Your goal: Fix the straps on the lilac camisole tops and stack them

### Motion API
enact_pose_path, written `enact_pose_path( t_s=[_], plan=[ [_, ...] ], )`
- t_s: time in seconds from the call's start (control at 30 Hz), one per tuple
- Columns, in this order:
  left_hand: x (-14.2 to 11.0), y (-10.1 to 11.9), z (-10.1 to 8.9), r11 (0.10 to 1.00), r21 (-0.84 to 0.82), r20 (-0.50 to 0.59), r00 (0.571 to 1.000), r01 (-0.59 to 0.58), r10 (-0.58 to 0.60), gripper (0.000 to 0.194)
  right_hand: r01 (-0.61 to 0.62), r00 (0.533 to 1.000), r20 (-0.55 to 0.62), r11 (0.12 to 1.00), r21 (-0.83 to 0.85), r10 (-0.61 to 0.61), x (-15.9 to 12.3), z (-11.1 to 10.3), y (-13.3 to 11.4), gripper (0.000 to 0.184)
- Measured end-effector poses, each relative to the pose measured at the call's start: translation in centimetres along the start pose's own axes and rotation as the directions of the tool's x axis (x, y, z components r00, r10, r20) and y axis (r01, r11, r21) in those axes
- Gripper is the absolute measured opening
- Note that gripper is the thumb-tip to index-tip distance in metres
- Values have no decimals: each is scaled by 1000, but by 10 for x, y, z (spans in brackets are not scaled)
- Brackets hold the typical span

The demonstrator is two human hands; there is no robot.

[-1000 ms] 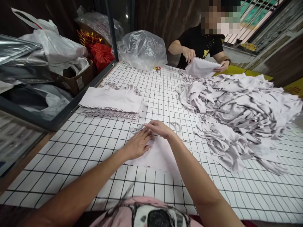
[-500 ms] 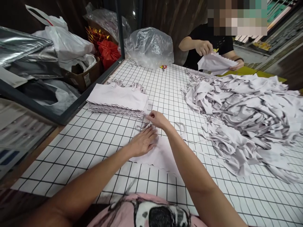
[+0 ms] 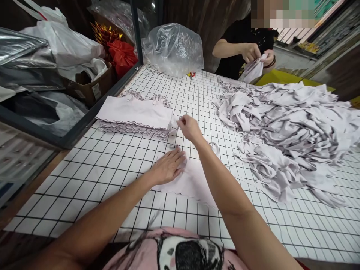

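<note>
The pale cloth piece (image 3: 194, 183) lay toward the near edge of the gridded table (image 3: 135, 208), under the flat, loosely spread left hand (image 3: 168, 167), while the right hand (image 3: 189, 127) pinched a thin strap (image 3: 173, 130) above it. A folded stack (image 3: 135, 112) sat by the left edge, a rumpled heap (image 3: 295, 120) toward the right; beyond the left edge, a carton's label (image 3: 96, 90) was too small to read.

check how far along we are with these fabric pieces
The neat stack looks done. In hand is one piece, under the left hand, while the right hand pinches a thin strap. The big rumpled heap seems to be what remains, so probably well short of finished.
</note>
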State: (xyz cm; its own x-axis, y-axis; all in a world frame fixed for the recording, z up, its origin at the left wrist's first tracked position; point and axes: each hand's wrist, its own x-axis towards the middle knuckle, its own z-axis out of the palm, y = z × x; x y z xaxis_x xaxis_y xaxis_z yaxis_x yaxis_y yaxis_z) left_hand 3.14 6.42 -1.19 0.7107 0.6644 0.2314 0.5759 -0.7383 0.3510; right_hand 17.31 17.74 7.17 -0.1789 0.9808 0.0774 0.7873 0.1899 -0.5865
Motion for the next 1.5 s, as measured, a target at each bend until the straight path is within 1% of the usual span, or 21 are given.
enact_pose_path(
  t_s=[0.07,0.1,0.13,0.2,0.27,0.33,0.37,0.43,0.5,0.57,0.67,0.77,0.83,0.9,0.97,1.0,1.07,1.13,1.23,1.37,1.5],
  plan=[
    [0,-2,2,1000,-18,-1,1000,12,-12,51,157,973,-196,975,156,-125,-11,-13,3,18],
    [0,-3,3,999,-39,-6,1000,13,-13,49,230,952,-247,953,196,-179,-20,-16,5,17],
    [1,-4,2,997,-77,-19,1000,10,-11,46,285,938,-260,936,208,-228,-32,-17,7,15],
    [2,-5,-1,978,-208,-61,998,20,-34,38,345,927,-228,917,199,-299,-60,-13,16,11],
    [4,-5,-9,914,-395,-118,981,96,-154,33,355,928,-188,915,191,-321,-89,-4,27,8],
    [7,-3,-20,765,-610,-112,934,205,-340,32,331,938,-179,922,200,-298,-112,5,37,7],
    [8,-1,-25,658,-710,-64,909,249,-413,33,319,940,-190,926,202,-283,-119,9,41,8],
    [10,3,-33,424,-850,88,878,312,-470,38,326,933,-221,928,178,-285,-127,13,45,10],
    [11,7,-37,240,-900,221,855,364,-469,46,370,913,-228,923,103,-340,-127,14,46,14],
    [12,11,-36,135,-905,290,817,403,-498,51,431,889,-172,902,8,-423,-126,13,44,17],
    [13,13,-33,24,-903,346,758,430,-553,48,495,866,-27,863,-103,-500,-127,14,41,21],
    [12,10,-30,-6,-908,348,748,418,-565,41,503,864,25,858,-104,-503,-132,15,40,23],
    [10,8,-30,13,-921,313,760,390,-570,35,472,881,-18,881,8,-472,-135,15,40,18],
    [9,6,-31,30,-934,278,775,357,-568,31,346,938,-66,917,198,-340,-135,13,38,15],
    [9,7,-33,43,-943,252,791,331,-558,29,140,989,-20,905,402,-144,-133,11,35,21],
    [9,7,-33,48,-948,239,803,315,-546,28,40,997,41,875,482,-68,-132,11,33,24],
    [10,8,-34,48,-961,208,831,271,-517,26,-90,987,158,798,596,-6,-128,12,29,28],
    [11,9,-33,35,-975,174,851,220,-496,25,-140,976,216,734,665,-10,-125,15,26,29],
    [11,9,-31,22,-983,145,847,182,-512,25,-165,968,250,696,699,-22,-123,22,23,31],
    [11,7,-30,-46,-982,180,830,184,-528,29,-185,962,274,689,701,-21,-124,25,27,34],
    [11,5,-30,-97,-981,195,806,170,-558,23,-165,951,301,717,677,-65,-126,24,31,30]
  ],
)
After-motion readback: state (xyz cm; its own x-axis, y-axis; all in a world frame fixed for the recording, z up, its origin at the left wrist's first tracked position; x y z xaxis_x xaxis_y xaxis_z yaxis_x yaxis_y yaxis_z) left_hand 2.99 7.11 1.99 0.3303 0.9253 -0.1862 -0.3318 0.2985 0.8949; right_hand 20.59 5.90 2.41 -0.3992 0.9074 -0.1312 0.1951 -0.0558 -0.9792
